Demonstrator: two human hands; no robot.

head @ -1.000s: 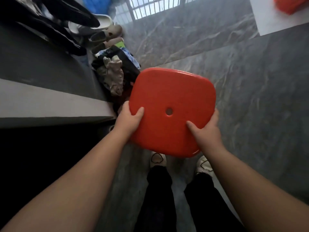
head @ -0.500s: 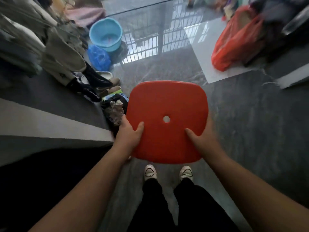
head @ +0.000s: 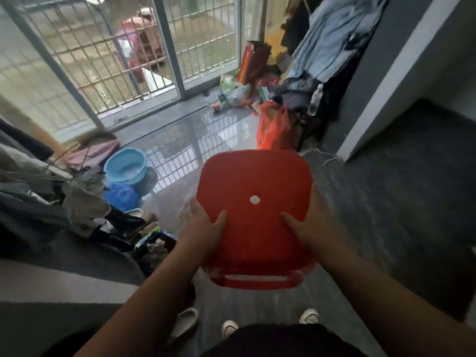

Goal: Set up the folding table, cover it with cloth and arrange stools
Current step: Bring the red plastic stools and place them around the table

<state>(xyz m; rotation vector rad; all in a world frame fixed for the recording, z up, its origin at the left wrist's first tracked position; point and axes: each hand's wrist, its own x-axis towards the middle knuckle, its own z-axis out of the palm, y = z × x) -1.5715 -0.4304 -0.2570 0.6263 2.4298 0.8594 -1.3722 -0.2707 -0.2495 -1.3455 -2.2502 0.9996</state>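
Note:
I hold a red plastic stool (head: 255,191) in front of my chest, its square seat with a small centre hole facing me. My left hand (head: 203,228) grips the seat's left edge with the thumb on top. On the seat's right edge sits my right hand (head: 304,230), thumb also on top. The stool's legs are hidden behind the seat; a slot in its near rim shows at the bottom. No folding table or cloth is in view.
A glossy grey floor (head: 373,202) stretches ahead to a barred glass door (head: 108,60). Left: a blue basin (head: 126,164), blue bag, shoes and hanging clothes. Right: an orange bag (head: 274,130), piled clothes and clutter, a dark wall corner. A grey ledge runs at lower left.
My view has swung upward from the floor to the barred door. The stool stays in both hands and is lifted and tilted so its near rim shows.

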